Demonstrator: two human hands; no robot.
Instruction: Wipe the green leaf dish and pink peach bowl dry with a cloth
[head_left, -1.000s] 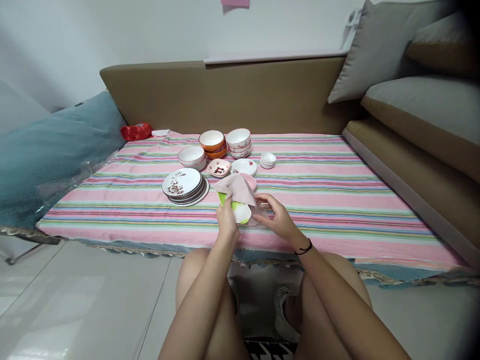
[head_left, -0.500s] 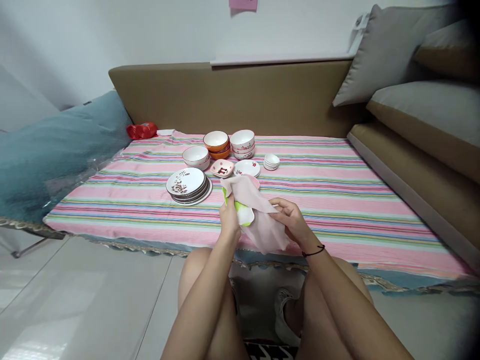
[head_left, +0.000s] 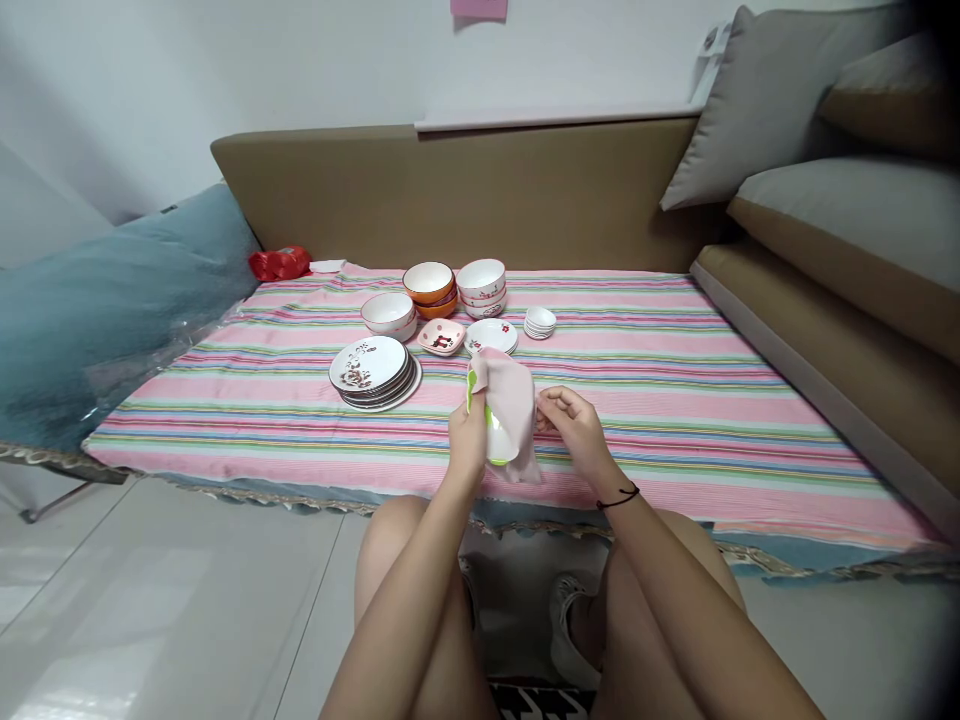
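Near the front edge of the striped cover, my left hand [head_left: 468, 436] grips a green-and-white dish [head_left: 498, 440] together with a pale pink cloth [head_left: 511, 392]. The cloth is draped over much of the dish and hangs below it, so the dish's full shape is hidden. On the right side of the cloth, my right hand [head_left: 571, 425] has its thumb and fingers pinched at the cloth's edge. Just beyond the cloth lie white flowered plates [head_left: 491, 336] and a pink patterned square dish [head_left: 442, 336].
On the striped cover [head_left: 675, 380] stand a stack of plates [head_left: 369, 365], white bowls [head_left: 388, 313], orange bowls [head_left: 429, 285], flowered bowls [head_left: 482, 284] and small white dishes [head_left: 540, 321]. A red bag [head_left: 280, 264] lies back left; cushions [head_left: 847, 220] are piled right.
The cloth has been drawn in around the dish and now hangs narrower and more upright. My left hand moved slightly right, with the dish turned a little.
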